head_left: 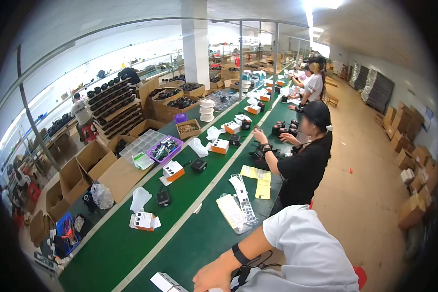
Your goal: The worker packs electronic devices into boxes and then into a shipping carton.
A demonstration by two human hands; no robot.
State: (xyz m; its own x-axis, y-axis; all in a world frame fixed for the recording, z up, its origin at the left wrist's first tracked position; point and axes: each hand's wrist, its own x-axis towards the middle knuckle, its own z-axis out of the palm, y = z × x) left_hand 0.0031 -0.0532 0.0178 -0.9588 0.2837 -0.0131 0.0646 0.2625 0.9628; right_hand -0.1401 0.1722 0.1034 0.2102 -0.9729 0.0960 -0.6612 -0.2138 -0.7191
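Note:
My right hand (214,276), with a black band (239,254) on its wrist, reaches in from the right at the lower edge. Its fingers point down and are cut off by the picture's edge, so whether they hold anything is hidden. Just left of it lies a white box (167,282), partly cut off. Thin black cords (259,263) lie beneath my wrist, beside my pale grey sleeve (297,228). My left hand is out of the picture.
Along the green conveyor (107,258) stand white-and-orange boxes (144,220) and black cube-shaped devices (163,197). Yellow sheets (257,179) and a white plastic strip (243,197) lie ahead. A black-shirted co-worker (304,170) handles black items. Beyond stands a purple basket (164,158).

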